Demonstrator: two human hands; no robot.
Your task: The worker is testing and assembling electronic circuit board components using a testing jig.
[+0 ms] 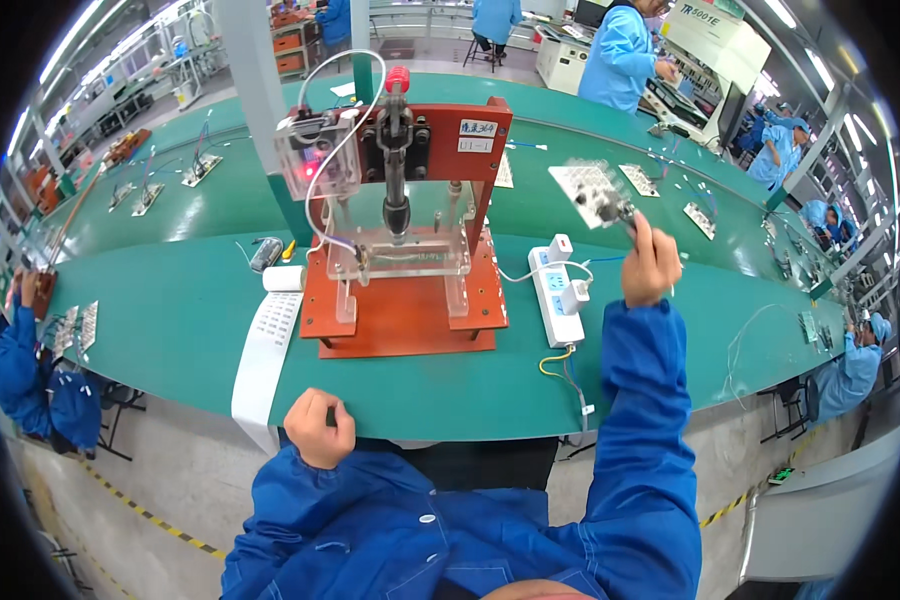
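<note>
Stretched out to the right, my right hand [652, 262] grips a pale circuit board [582, 188] by its near corner. The board is raised and blurred by motion, with dark parts on its face. My left hand [320, 428] is closed in a loose fist at the bench's front edge, with nothing visible in it. Between and beyond my hands stands a red test fixture [400, 335]. It has a vertical toggle clamp [396, 165] with a red handle, a clear acrylic plate [410, 262] and a clear box [317, 160] with a lit red light.
A white power strip [558, 300] with plugs and cords lies right of the fixture. Left of it, a label roll [284, 279] trails a printed strip [262, 350] over the edge. More boards [638, 180] rest on the green line behind. Co-workers [615, 60] work around.
</note>
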